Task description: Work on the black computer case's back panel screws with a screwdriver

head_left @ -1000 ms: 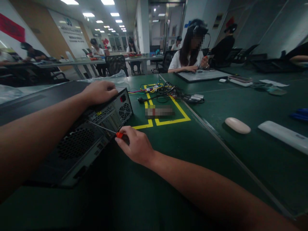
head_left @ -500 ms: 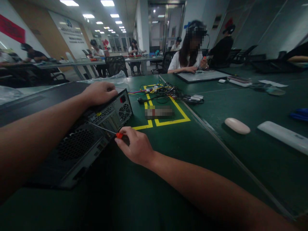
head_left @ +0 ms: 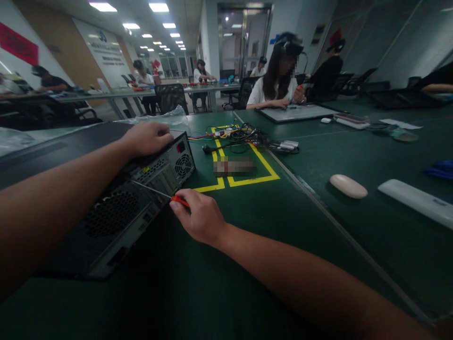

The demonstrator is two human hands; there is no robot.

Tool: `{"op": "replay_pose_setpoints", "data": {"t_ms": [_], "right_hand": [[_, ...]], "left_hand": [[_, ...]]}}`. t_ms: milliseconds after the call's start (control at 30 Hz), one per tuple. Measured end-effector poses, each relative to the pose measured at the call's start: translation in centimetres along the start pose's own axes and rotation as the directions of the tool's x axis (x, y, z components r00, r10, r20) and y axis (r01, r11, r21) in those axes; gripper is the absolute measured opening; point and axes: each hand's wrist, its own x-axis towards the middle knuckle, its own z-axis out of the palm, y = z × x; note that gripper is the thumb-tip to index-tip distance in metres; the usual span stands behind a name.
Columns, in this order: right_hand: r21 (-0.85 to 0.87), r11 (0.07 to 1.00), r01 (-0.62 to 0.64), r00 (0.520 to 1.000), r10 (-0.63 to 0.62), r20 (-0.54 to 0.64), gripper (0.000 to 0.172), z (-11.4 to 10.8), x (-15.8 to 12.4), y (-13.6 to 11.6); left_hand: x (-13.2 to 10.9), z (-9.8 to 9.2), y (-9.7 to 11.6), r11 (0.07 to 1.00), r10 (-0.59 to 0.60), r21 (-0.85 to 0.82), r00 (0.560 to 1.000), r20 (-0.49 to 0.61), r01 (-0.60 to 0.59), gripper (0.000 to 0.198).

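A dark computer case [head_left: 113,208] lies at the left on the green table, its rear panel with vents and a fan grille facing right. My left hand [head_left: 148,137] rests on top of the case near the rear edge, fingers curled over; whether it pinches anything is hidden. Lower down, my right hand [head_left: 201,215] is closed round the orange-red handle of a screwdriver [head_left: 180,200]. The thin shaft points left and up to the rear panel, and its tip lies by the panel's left part, under my left forearm.
Beyond the case lie tangled cables [head_left: 247,134] and a blurred object inside yellow tape [head_left: 255,180]. A pinkish oval object [head_left: 348,186] and a white bar [head_left: 417,200] lie right. Across the table a person works at a flat panel [head_left: 299,112].
My right hand's fingers have shifted on the screwdriver, and more of the orange-red handle shows. My left hand and the case have stayed nearly the same.
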Motion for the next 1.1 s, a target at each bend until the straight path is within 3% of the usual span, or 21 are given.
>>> {"op": "replay_pose_setpoints", "data": {"t_ms": [133,333,1100], "right_hand": [[0.028,0.999,0.025,1.000,-0.025,-0.004,0.037,0.00,-0.08,0.08],[-0.026,0.997,0.072,0.997,-0.072,0.013,0.022,0.05,0.03,0.40],[-0.013,0.999,0.036,0.999,-0.035,0.037,0.024,-0.09,0.02,0.28]], "left_hand": [[-0.10,-0.18,0.16,1.000,-0.015,0.005,1.000,0.016,0.015,0.047],[-0.18,-0.23,0.40,1.000,-0.014,0.022,1.000,0.004,0.014,0.043],[-0.26,-0.28,0.19,1.000,-0.010,-0.003,1.000,0.010,0.010,0.042]]}}
